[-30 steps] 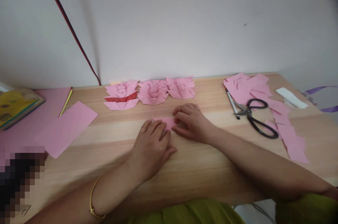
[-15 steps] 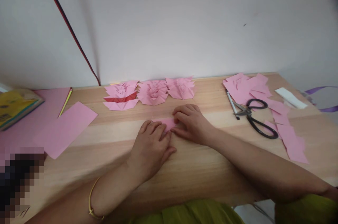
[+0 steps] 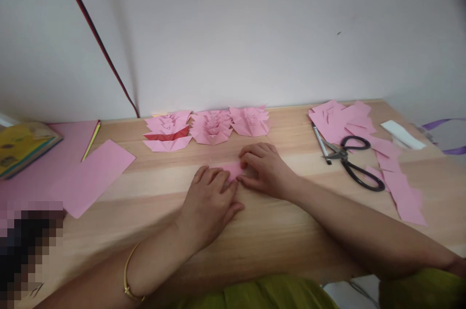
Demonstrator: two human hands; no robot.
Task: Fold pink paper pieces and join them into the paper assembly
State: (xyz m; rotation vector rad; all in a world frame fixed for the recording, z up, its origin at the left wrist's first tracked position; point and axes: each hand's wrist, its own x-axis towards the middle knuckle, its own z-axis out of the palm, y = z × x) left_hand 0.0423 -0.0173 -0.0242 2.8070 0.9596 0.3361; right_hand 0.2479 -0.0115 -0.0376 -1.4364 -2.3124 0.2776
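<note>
A small piece of pink paper (image 3: 233,171) lies on the wooden table between my two hands, mostly covered by them. My left hand (image 3: 209,202) rests flat over its left part, fingers stretched forward and thumb apart. At the paper's right end, my right hand (image 3: 264,170) has its fingers bent and its thumb and forefinger closed on the edge. How the paper is folded under my fingers is hidden. Beyond my hands, folded pink paper shapes stand in three overlapping groups: a left group (image 3: 167,145) with one red piece (image 3: 165,136), a middle group (image 3: 211,136) and a right group (image 3: 251,127).
Black-handled scissors (image 3: 342,154) lie open at right beside a white pen (image 3: 321,141), loose pink pieces (image 3: 333,122) and a white strip (image 3: 402,134). Leftward are large pink sheets (image 3: 98,175), a yellow pencil (image 3: 91,141) and a yellow packet (image 3: 25,146). A wall (image 3: 233,32) borders the back.
Both hands keep nearly the same pose on the pink paper. The whole view has shifted very slightly; nothing else has visibly moved.
</note>
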